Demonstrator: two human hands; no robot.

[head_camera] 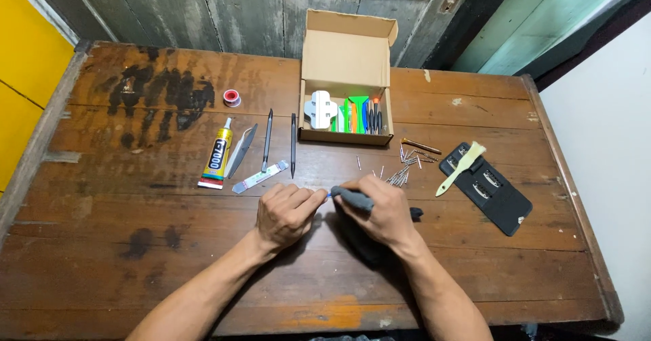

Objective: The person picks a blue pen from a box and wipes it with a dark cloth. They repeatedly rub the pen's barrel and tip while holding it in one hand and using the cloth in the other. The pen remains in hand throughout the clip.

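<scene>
Screwdriver (352, 199) gripped in my closed right hand (383, 215) | left hand (288, 212) pinched its tip | loose bits (400, 171) lay beyond, unsorted

I see a grey-handled screwdriver (354, 199) lying roughly level above the near middle of the desk (135, 246), its handle running from right to left and slightly far. My right hand (383, 217) wraps the handle; a dark end pokes out on the right past my knuckles. At the left end a small blue tip shows, pinched by the fingers of my left hand (286, 213).
</scene>
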